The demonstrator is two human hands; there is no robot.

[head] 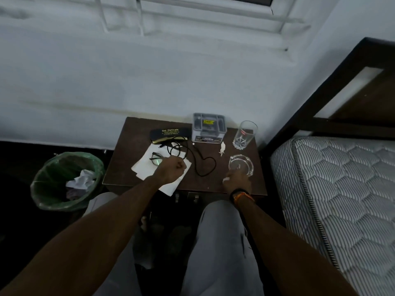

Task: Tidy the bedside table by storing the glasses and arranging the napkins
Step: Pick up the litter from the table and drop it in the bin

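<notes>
Black-framed glasses [155, 159] lie on white napkins [145, 169] spread over the left part of the dark bedside table [126, 167]. My left hand [173, 168] rests as a closed fist on the napkins, just right of the glasses, hiding part of the frame. A black glasses case [168, 133] with gold lettering lies at the back of the table. My right hand [237, 181] is at the table's front right, fingers pinched on a small white paper scrap [226, 179]. Another crumpled paper bit [222, 148] lies mid-table.
A black cable [198, 165] loops across the table's middle. A grey organiser box [209, 127], a tall drinking glass [244, 135] and a glass ashtray [240, 165] stand at the back and right. A green-lined bin [66, 181] sits left; a mattress [342, 199] lies right.
</notes>
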